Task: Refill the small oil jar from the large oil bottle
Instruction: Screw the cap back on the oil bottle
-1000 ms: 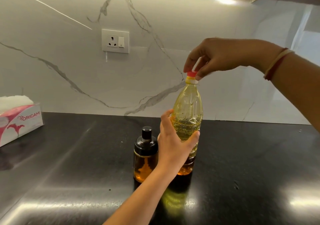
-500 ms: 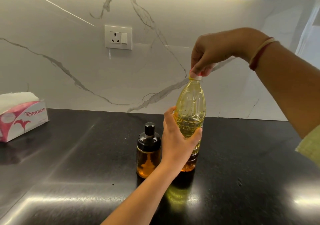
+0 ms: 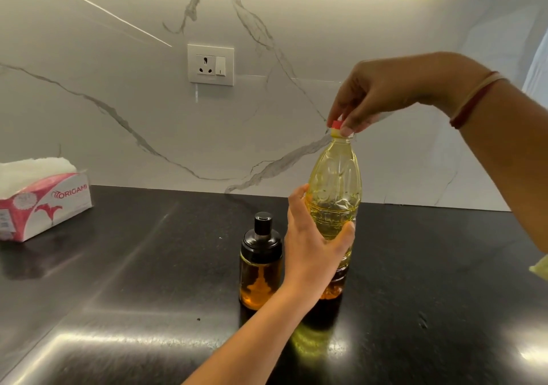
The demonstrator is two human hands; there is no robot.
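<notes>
On the counter (image 3: 444, 266): oil bottle (image 3: 333, 195) gripped by left hand (image 3: 314, 245).
Red cap (image 3: 337, 124): pinched by right hand (image 3: 382, 94).
Risk: bottle squeezed at uncapping, spill caused.

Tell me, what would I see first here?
The tall bottle of yellow oil in the middle, standing on the black counter. The left grip holds its body while the right grip pinches its red cap. A small dark-lidded jar stands just left of it.
</notes>
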